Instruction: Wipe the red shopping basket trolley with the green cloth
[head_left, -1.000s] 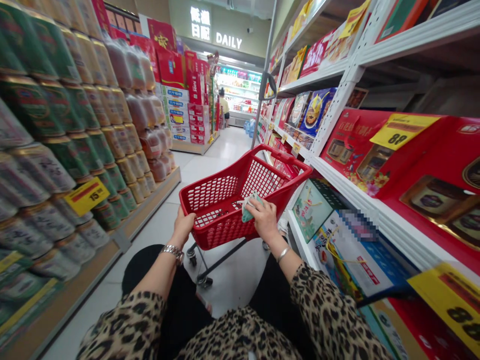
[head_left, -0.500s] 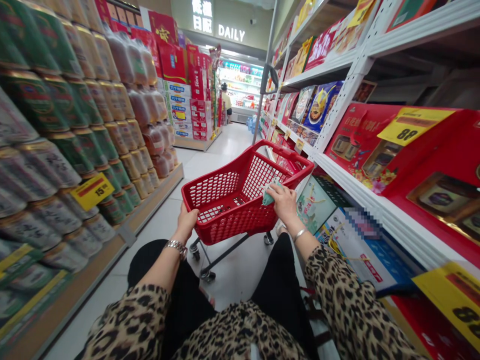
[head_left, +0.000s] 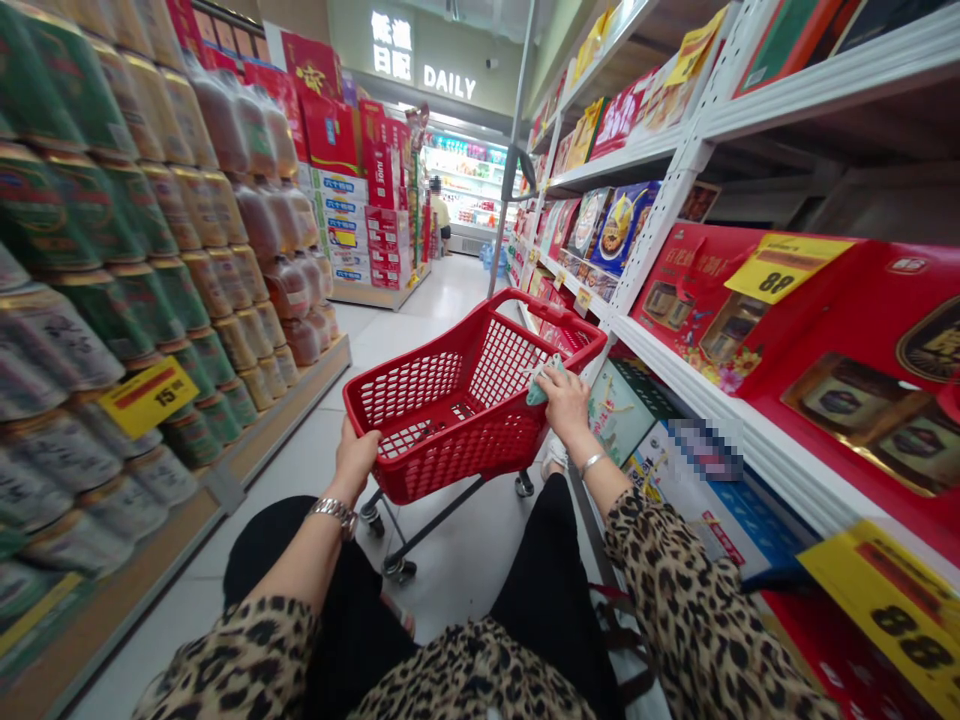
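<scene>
A small red plastic shopping cart [head_left: 450,400] on wheels stands in the aisle right in front of me. My left hand [head_left: 354,457] is closed over the cart's near left corner rim. My right hand [head_left: 566,400] presses a pale green cloth [head_left: 541,381] against the cart's right rim, fingers curled on it. The basket looks empty. Both arms wear leopard-print sleeves; a metal watch is on the left wrist and a thin bracelet on the right.
Stacked cans and bottles [head_left: 150,260] fill the left shelving, with a yellow price tag [head_left: 148,397]. White shelves [head_left: 750,440] on the right hold red gift boxes. A grey pole [head_left: 510,170] rises beyond the cart. A person [head_left: 441,212] stands far down the aisle.
My right hand has slid with the cloth from the cart's near rim forward along the right rim. The cart has shifted slightly left. My left hand keeps its grip.
</scene>
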